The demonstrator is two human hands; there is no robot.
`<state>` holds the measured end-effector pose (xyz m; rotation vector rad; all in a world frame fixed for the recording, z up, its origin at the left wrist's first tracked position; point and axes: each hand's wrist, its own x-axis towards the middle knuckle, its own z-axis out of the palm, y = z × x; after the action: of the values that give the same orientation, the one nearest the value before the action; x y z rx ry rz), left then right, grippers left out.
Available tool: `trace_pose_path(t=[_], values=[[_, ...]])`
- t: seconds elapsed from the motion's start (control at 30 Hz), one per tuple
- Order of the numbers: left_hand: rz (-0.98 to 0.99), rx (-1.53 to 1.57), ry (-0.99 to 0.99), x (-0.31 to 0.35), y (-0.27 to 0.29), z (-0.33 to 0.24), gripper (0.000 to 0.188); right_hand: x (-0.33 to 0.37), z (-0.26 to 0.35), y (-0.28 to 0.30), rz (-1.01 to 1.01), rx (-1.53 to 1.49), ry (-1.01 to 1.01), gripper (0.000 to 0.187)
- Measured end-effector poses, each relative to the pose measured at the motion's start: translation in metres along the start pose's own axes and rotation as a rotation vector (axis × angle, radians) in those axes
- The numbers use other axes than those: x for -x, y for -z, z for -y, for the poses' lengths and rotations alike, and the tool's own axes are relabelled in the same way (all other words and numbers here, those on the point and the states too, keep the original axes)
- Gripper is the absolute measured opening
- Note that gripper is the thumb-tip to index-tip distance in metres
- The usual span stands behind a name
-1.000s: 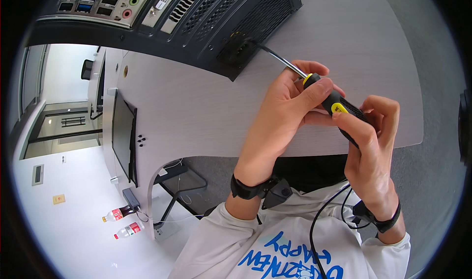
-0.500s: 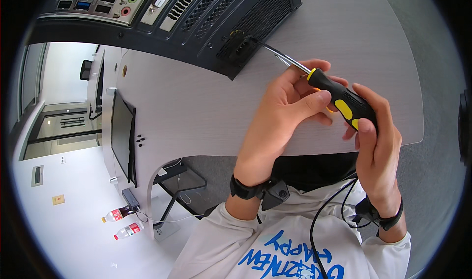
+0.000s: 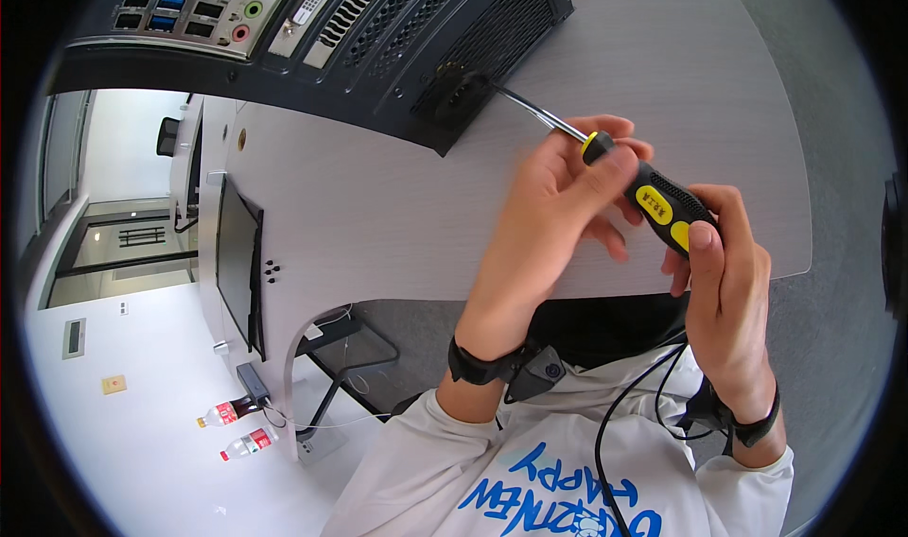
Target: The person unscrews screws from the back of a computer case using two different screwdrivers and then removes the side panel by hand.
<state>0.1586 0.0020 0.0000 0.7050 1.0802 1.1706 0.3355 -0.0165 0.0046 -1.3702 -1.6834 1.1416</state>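
A screwdriver (image 3: 667,206) with a black and yellow handle slants up and left, its metal shaft reaching the lower corner of a black computer case (image 3: 312,93). My left hand (image 3: 558,192) is closed about the front of the handle, thumb on top, slightly blurred. At the handle's rear end, my right hand (image 3: 726,282) grips it between thumb and fingers. Another thin metal piece (image 3: 547,118) shows alongside the shaft above my left fingers; its kind is hidden. The tip meets a dark recess (image 3: 459,93) in the case's back, and whether it sits in a screw I cannot tell.
The case stands on a pale desk (image 3: 378,206) with a curved front edge. Several small black screw-like pieces (image 3: 272,270) lie left, beside a dark monitor (image 3: 239,263). Two bottles (image 3: 248,442) are at lower left. A black cable (image 3: 605,442) runs across my shirt.
The handle has turned about its axis, bringing its yellow patches more into view. My left thumb has shifted up along the handle. The view has moved slightly.
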Motion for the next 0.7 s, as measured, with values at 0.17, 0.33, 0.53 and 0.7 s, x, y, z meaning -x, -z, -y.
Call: trace_pose_path(t=[0.17, 0.33, 0.53, 0.7], values=[[0.039, 0.049, -0.013, 0.002, 0.000, 0.001, 0.037, 0.005, -0.001, -0.003, 0.052, -0.218, 0.018, 0.032], [0.006, -0.084, -0.009, 0.001, 0.008, 0.007, 0.038, 0.006, -0.004, -0.007, -0.108, 0.144, 0.362, 0.051], [0.069, 0.102, -0.023, 0.009, -0.006, 0.003, 0.040, 0.002, 0.004, 0.005, 0.076, -0.031, -0.119, 0.022], [0.077, 0.104, -0.019, 0.005, 0.002, 0.006, 0.039, 0.004, 0.006, -0.002, 0.046, -0.075, -0.085, 0.023]])
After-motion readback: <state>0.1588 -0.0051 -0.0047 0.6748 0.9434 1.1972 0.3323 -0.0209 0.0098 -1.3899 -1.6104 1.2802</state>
